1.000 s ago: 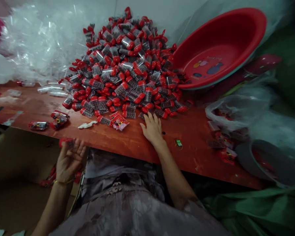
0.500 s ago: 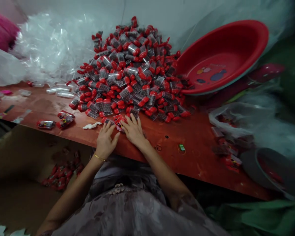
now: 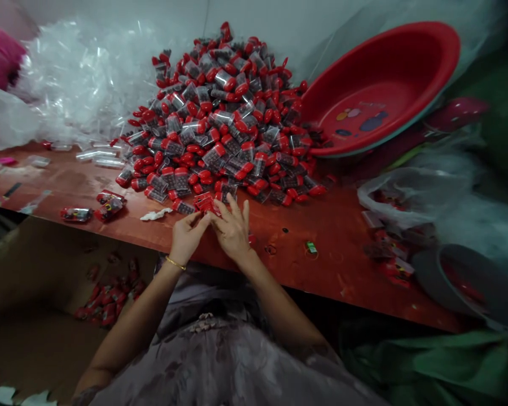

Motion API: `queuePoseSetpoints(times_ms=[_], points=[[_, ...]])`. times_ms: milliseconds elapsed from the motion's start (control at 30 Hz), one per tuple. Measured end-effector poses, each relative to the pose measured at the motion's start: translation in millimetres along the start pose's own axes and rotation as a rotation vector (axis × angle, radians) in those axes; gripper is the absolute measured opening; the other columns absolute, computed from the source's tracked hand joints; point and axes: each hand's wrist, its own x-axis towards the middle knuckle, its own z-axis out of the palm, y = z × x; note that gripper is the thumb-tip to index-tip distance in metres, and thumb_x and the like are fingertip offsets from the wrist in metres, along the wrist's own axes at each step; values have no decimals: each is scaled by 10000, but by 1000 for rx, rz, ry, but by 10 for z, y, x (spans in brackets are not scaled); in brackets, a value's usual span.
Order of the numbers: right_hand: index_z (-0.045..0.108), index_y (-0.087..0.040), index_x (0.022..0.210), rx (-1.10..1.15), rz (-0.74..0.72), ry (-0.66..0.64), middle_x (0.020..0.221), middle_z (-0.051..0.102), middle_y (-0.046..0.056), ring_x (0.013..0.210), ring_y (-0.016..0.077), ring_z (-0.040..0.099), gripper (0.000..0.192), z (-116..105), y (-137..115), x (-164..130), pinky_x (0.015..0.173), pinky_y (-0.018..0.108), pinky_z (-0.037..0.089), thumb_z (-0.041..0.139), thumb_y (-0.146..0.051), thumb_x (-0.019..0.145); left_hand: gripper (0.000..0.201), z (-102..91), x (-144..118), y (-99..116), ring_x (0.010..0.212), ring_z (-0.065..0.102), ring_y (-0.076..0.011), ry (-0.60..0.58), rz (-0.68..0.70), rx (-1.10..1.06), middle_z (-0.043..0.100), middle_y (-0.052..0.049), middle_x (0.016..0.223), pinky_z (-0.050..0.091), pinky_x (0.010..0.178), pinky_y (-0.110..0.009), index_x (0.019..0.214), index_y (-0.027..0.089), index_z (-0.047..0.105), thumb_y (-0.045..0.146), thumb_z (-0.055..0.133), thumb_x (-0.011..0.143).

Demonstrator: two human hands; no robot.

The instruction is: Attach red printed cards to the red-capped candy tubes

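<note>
Red wrappers (image 3: 202,199) lie against curled left hand (image 3: 185,237) and splayed right hand (image 3: 233,235).

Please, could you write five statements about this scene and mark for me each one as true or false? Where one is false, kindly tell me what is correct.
1. The left hand and the right hand are both at the red printed packet. True.
2. The gold bracelet is on the right wrist. False: it is on the left wrist.
3. The red basin stands tilted beside the large pile. True.
4. The small green piece lies to the left of both hands. False: it lies to their right, on the table.
5. Red packets lie below the level of the tabletop, at the left. True.
</note>
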Motion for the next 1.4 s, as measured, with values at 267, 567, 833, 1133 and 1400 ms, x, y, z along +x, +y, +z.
queuePoseSetpoints(times_ms=[267,567,833,1133,1400], points=[[647,-194,843,535,332,53,728,685,17,658,152,608,270,-64,-18,-111,663,270,470,466,-388,890,220,167,-83,104,593,545,-113,-22,153,11,649,-3,603,434,638,-227,607,152,682,351,672,700],[490,-203,613,429,281,114,590,521,6,600,136,477,329,-15,-132,-141,600,261,378,408,-324,909,293,162,-151,83,499,468,-58,-39,-200,-302,587,35,542,398,531,-190,651,137,684,401,776,563],[613,-197,875,522,139,-87,764,636,31,724,147,557,251,-197,104,-157,697,278,443,371,-243,924,358,80,-132,170,524,546,-68,13,-284,-371,652,16,578,445,558,-190,665,128,698,327,857,414],[591,-244,1177,48,-251,-596,1371,466,65,1268,259,356,535,-688,855,-35,996,458,321,475,-38,698,343,172,-93,205,579,634,-118,-61,-536,-414,693,-25,671,480,561,-215,725,131,652,313,837,501],[586,-177,1105,21,-244,-557,1132,596,106,1048,253,485,358,-703,816,-145,931,428,312,618,-240,754,279,95,-174,161,629,639,-128,-128,-561,-428,697,-35,722,509,598,-232,754,135,655,289,803,574]])
